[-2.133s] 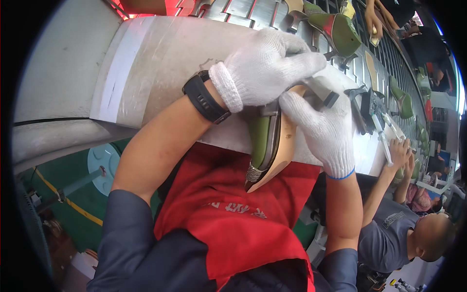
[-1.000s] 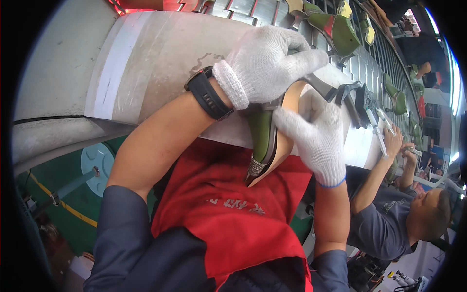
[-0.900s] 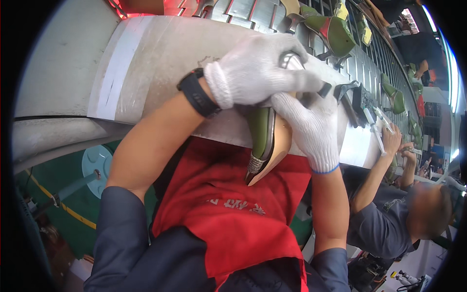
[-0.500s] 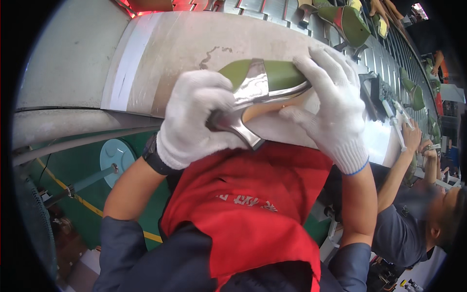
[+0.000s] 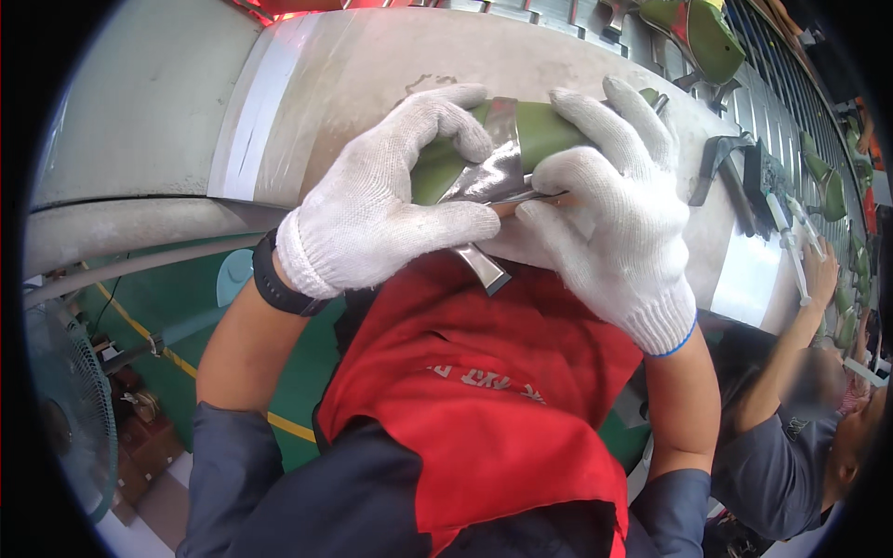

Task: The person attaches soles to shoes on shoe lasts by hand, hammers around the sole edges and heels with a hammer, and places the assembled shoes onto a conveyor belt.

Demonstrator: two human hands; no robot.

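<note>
In front of my red apron is a high-heeled sandal (image 5: 502, 158), lying on its side over a green shoe last, with a shiny silver strap and a silver heel pointing toward me. My left hand (image 5: 386, 191), in a white knitted glove, is closed round one end, its index finger on the strap and its thumb along the sole edge. Also gloved in white, my right hand (image 5: 614, 209) pinches at the sole edge beside the strap with thumb and index finger. Its other fingers reach over the green last. The pinched spot is partly hidden.
The sandal is over a pale worktop (image 5: 372, 56). To the right lie a black-handled tool (image 5: 721, 158) and a white paper (image 5: 749, 274). Beyond runs a slatted metal conveyor (image 5: 642, 56) with other green lasts (image 5: 712, 42). A co-worker's arm (image 5: 786, 344) reaches in at right; a fan (image 5: 74, 400) stands lower left.
My left hand has shifted off the heel onto the sandal's side and strap. My right fingers have curled in from the far end to the sole edge. The view has shifted slightly.
</note>
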